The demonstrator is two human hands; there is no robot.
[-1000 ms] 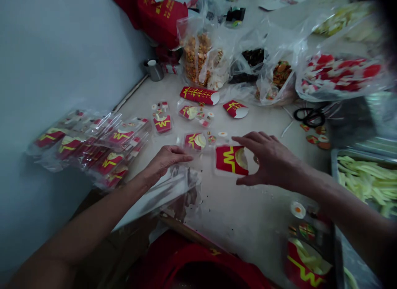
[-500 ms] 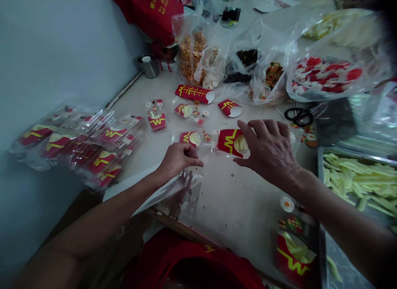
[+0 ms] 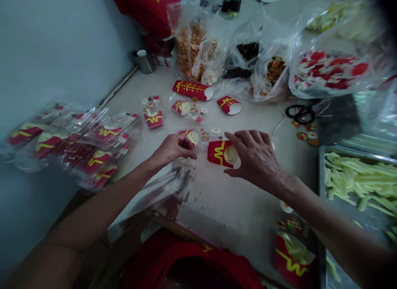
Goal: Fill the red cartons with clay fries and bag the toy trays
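Observation:
My left hand [image 3: 177,150] is closed in a pinch on the edge of a clear plastic bag [image 3: 161,189], which hangs toward the table's front edge. My right hand [image 3: 256,158] grips a small red carton [image 3: 217,152] with a yellow zigzag and pale fry-like pieces in its mouth, thumb at the near side and fingers over the far side. Its right end is hidden under my palm. Just behind my left fingertips lies a packed small red carton [image 3: 192,136] with tiny food-shaped pieces [image 3: 205,136] beside it.
Several packed cartons [image 3: 102,133] are piled at the left by the wall. Bags of small pieces [image 3: 190,49] line the back. Black scissors [image 3: 300,111] lie at the right, behind a metal tray [image 3: 322,189] of pale strips. Another filled red carton [image 3: 293,256] sits at front right.
My right hand and the red carton have moved left and nearer to me, toward the clear bag. My left hand keeps its pinch. The view has shifted slightly.

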